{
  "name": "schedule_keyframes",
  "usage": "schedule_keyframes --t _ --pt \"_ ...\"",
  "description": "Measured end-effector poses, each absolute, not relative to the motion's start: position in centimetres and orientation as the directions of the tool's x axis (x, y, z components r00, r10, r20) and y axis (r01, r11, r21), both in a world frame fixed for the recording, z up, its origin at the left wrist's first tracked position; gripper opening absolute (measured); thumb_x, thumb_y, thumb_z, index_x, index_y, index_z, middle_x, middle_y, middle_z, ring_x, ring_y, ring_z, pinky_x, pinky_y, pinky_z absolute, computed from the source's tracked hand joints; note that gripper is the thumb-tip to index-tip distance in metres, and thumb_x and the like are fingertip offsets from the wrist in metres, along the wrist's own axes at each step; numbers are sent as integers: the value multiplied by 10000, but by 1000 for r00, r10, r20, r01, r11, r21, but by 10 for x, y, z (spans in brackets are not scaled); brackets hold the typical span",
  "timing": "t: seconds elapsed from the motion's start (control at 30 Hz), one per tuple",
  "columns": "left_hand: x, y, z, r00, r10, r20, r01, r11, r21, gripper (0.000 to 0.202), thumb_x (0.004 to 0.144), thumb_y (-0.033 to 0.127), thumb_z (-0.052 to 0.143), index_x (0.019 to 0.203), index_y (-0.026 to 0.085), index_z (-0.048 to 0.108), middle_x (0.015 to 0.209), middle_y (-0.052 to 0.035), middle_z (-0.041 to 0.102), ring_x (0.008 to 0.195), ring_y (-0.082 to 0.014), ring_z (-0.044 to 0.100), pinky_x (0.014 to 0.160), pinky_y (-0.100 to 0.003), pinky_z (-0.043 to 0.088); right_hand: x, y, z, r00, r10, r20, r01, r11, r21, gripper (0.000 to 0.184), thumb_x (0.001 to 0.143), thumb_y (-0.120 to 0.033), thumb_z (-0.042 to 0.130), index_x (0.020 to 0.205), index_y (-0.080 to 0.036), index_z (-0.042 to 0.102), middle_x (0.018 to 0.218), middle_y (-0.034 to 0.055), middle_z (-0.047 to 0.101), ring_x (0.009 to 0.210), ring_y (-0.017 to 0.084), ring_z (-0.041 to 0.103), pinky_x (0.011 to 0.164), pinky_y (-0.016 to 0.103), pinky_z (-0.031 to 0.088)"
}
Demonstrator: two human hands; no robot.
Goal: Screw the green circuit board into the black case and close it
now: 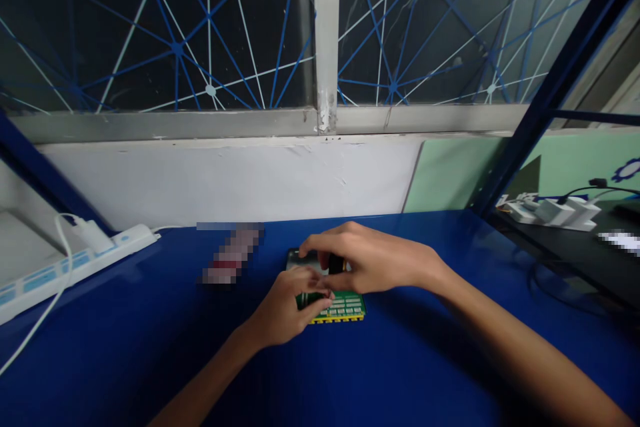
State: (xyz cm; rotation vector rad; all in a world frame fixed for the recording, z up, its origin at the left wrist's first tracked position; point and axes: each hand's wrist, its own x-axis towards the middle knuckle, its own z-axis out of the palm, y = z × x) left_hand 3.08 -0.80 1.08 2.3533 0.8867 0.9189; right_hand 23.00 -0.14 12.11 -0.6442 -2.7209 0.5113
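Note:
A green circuit board (345, 307) with rows of pale pads and a yellow toothed front edge lies flat on the blue table (150, 347). My left hand (287, 303) rests on the board's left side, fingers curled and pressed onto it. My right hand (365, 257) hovers over the board's far part, fingers pinched round a small dark piece (336, 264) that I cannot make out. Most of the board is hidden under both hands.
A white power strip (75, 260) with a plugged-in charger and cable lies at the left edge. A blurred red-and-white object (233, 253) lies behind the board. White adapters (555, 210) sit on a black surface at right. A wall and window stand behind.

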Motion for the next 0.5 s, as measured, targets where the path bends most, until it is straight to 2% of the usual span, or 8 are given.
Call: schedule_keyframes --t 0.07,0.23,0.4,0.5 --pt "31 -8 10 569 700 431 391 -691 607 79 823 202 661 817 195 740 842 -45 704 829 -198 629 764 -345 487 231 0 120 -859 476 190 367 830 -419 363 840 -164 587 1203 -141 566 868 52 684 692 143 590 574 242 397" --pt "31 -7 9 596 679 430 388 -711 586 132 859 212 631 896 222 758 888 -52 717 846 -200 634 761 -343 487 233 1 121 -850 491 190 385 826 -412 469 780 -74 585 1241 -146 542 978 74 693 758 152 607 599 245 398" --pt "31 -6 9 554 728 404 399 -658 639 50 816 218 684 798 198 725 790 -22 701 773 -182 636 721 -318 489 230 1 121 -839 507 200 401 823 -403 355 856 -247 615 1194 -147 572 950 77 692 741 157 605 603 259 394" --pt "32 -6 10 564 732 382 411 -650 639 51 817 225 686 811 197 729 810 -26 702 777 -183 642 725 -317 493 229 1 119 -832 510 218 403 825 -396 302 888 -246 582 1174 -148 580 981 86 690 760 162 610 609 263 394"
